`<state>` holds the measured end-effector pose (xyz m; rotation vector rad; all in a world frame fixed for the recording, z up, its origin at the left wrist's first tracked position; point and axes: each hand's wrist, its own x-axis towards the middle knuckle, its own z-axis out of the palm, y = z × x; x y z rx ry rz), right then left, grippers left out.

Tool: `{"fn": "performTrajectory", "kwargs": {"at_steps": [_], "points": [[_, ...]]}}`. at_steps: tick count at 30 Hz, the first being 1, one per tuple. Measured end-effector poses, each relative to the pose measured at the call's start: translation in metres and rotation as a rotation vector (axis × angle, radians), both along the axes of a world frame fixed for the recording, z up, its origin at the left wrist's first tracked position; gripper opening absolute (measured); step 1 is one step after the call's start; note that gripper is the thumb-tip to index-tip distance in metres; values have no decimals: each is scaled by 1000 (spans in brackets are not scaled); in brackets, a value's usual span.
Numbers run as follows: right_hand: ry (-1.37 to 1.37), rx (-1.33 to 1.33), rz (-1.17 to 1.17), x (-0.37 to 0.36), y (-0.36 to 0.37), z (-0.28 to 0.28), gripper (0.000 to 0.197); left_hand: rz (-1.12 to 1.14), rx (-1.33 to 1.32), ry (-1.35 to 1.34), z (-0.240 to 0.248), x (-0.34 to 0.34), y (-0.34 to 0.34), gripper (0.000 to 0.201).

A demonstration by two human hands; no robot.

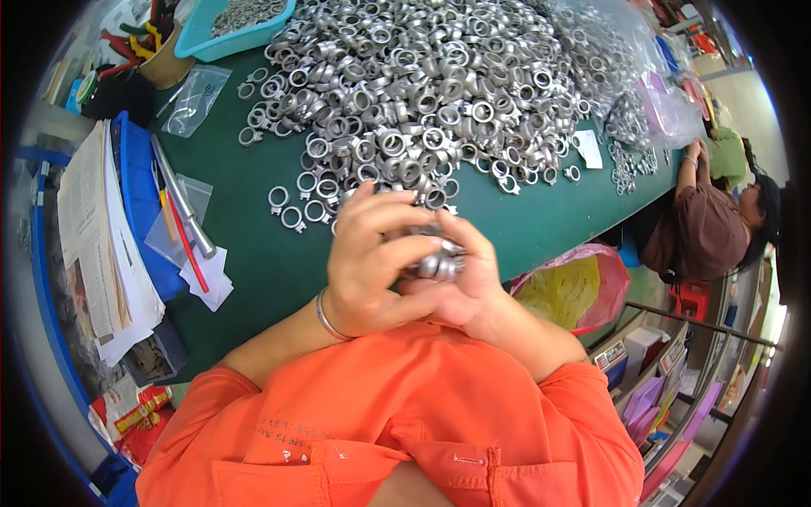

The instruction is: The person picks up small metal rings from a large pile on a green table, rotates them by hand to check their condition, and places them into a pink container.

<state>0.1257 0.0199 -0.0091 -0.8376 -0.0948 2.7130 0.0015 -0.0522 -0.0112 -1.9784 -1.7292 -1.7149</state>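
Note:
My left hand (367, 262) and my right hand (471, 283) are cupped together close to my body, at the near edge of the green table (253, 253). Between them sit several grey metal rings (443, 264), blurred and partly covered by my fingers. My left fingers curl over the rings from above, while my right hand holds them from the other side. Just beyond my hands, a large heap of similar metal rings (414, 93) covers the far part of the table, with some loose ones around its edge.
A blue basket (190, 38) stands at the far left. Along the left are a blue tray (139, 194), papers (89, 228), a metal rod (182, 198) and a red pen (187, 245). At right, a pink bag (612, 283) hangs below the edge, and another person (701, 220) sits.

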Motion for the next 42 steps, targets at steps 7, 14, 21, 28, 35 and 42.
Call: {"fn": "performTrajectory", "kwargs": {"at_steps": [7,14,21,28,35,42], "points": [[67,268,-725,157,58,-20,18,-5,88,-357,-15,8,4,18],[-926,-199,-672,321,87,-207,16,-36,61,-458,-27,15,5,16],[-923,-171,-689,252,77,-297,26,-17,46,-450,-33,11,2,18],[-1178,445,-753,260,114,-213,12,-12,44,-506,-36,10,5,16],[-798,2069,-1,107,39,-31,7,-3,34,-518,-35,11,4,14],[-765,2294,300,61,20,-34,18,-26,-11,-497,-31,14,8,14]]}}
